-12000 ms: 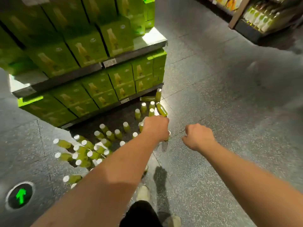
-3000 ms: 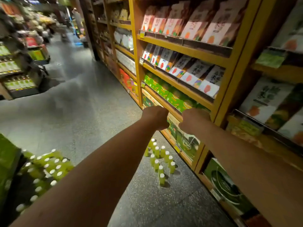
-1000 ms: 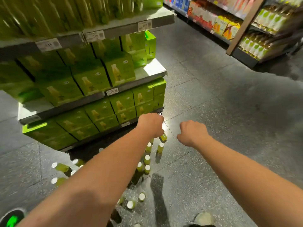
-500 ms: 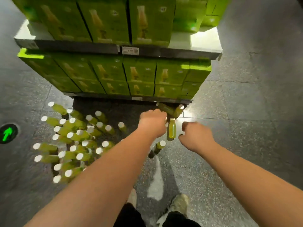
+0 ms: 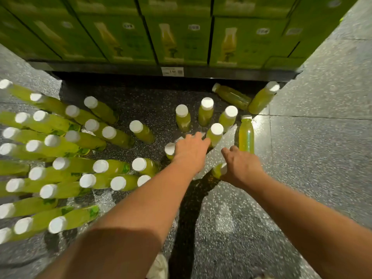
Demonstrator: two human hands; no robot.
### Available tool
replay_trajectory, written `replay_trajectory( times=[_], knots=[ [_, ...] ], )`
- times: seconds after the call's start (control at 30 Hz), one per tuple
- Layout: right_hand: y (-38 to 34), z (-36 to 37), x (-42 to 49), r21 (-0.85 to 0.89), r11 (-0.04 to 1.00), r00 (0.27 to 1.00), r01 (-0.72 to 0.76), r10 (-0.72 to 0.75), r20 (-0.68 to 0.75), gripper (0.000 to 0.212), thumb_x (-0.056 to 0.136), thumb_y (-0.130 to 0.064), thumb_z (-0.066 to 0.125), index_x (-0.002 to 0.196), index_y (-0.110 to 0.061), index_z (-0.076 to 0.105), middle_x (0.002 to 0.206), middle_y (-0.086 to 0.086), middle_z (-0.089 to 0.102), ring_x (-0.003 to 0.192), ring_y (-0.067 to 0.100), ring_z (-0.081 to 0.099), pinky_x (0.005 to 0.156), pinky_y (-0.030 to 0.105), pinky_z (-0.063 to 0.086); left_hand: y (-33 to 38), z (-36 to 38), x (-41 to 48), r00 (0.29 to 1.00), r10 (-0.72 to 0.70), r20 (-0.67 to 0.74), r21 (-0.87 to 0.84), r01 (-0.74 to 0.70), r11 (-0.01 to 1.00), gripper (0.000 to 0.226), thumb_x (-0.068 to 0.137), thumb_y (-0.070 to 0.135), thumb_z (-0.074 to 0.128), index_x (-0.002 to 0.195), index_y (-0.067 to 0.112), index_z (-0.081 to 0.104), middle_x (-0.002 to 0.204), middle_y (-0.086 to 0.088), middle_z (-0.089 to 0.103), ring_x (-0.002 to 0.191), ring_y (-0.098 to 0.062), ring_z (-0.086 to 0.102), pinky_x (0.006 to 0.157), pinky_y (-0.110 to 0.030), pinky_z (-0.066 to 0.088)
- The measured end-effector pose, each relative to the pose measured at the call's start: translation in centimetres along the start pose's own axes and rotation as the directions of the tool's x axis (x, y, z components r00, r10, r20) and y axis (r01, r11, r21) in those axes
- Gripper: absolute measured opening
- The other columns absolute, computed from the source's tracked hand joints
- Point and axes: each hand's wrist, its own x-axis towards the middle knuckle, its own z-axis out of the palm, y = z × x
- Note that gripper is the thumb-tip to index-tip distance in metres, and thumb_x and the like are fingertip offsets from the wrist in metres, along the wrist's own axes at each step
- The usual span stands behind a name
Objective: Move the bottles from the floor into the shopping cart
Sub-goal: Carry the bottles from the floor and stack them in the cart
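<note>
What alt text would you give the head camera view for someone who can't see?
A person's left hand and right hand reach down toward green bottles with white caps standing crowded on a speckled floor; some lie flat. Green cartons line the shelf behind.

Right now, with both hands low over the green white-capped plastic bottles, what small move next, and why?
Probably close the left hand round the upright green white-capped bottle at its fingertips: that hand is open and empty, while the right hand touches another bottle.
</note>
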Motion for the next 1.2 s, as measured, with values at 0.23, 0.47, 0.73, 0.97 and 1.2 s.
replay_trajectory(
  times=[0.23,0.47,0.73,0.97,1.2],
  knots=[
    [-0.3,5.2,3.9,-0.021,0.997,0.997,0.071,-0.070,0.028,0.029,0.092,-0.015,0.052,0.120,-0.011,0.048,0.114,0.010,0.053,0.102,0.028,0.060,0.068,0.031,0.039,-0.6,3.9,4.3,0.998,0.027,0.060,0.020,-0.028,0.999,0.035,0.093,0.001,0.044,0.126,0.012,0.045,0.125,-0.015,0.042,0.116,-0.039,0.050,0.089,-0.043,0.046],
    [0.6,-2.8,-1.8,0.052,0.998,0.999,0.046,-0.047,0.020,0.032,0.086,-0.017,0.060,0.115,-0.010,0.049,0.111,0.011,0.052,0.098,0.030,0.060,0.074,0.034,0.048,0.4,-3.0,-1.5,0.998,0.022,0.052,-0.075,-0.018,0.997,0.045,0.087,0.020,0.065,0.127,0.017,0.044,0.120,-0.012,0.044,0.112,-0.037,0.053,0.085,-0.041,0.047],
    [0.2,-23.8,-14.4,0.107,0.992,0.992,0.064,-0.052,-0.113,0.032,0.083,-0.018,0.058,0.114,-0.009,0.050,0.110,0.014,0.053,0.096,0.034,0.061,0.077,0.037,0.050,0.1,-22.2,-15.0,0.997,-0.050,-0.059,-0.218,0.036,0.975,0.034,0.089,0.015,0.059,0.121,0.016,0.048,0.119,-0.013,0.040,0.105,-0.038,0.054,0.075,-0.041,0.045],
    [-2.8,-41.3,-23.8,0.004,0.987,0.957,0.160,-0.154,-0.244,0.029,0.086,-0.019,0.054,0.113,-0.010,0.051,0.115,0.015,0.050,0.102,0.036,0.058,0.080,0.036,0.046,-2.4,-38.1,-27.8,0.977,-0.188,-0.104,-0.273,0.154,0.950,0.038,0.086,0.018,0.061,0.121,0.016,0.048,0.118,-0.011,0.044,0.108,-0.037,0.052,0.074,-0.041,0.044],
    [-9.8,-52.5,-31.8,-0.122,0.927,0.805,0.356,-0.370,-0.464,0.019,0.087,-0.022,0.056,0.103,-0.012,0.055,0.105,0.009,0.052,0.097,0.032,0.058,0.069,0.033,0.040,-5.5,-45.3,-41.6,0.861,-0.453,-0.233,-0.450,0.318,0.835,0.041,0.079,0.022,0.072,0.115,0.016,0.052,0.110,-0.008,0.048,0.103,-0.031,0.054,0.077,-0.037,0.045]
  ],
)
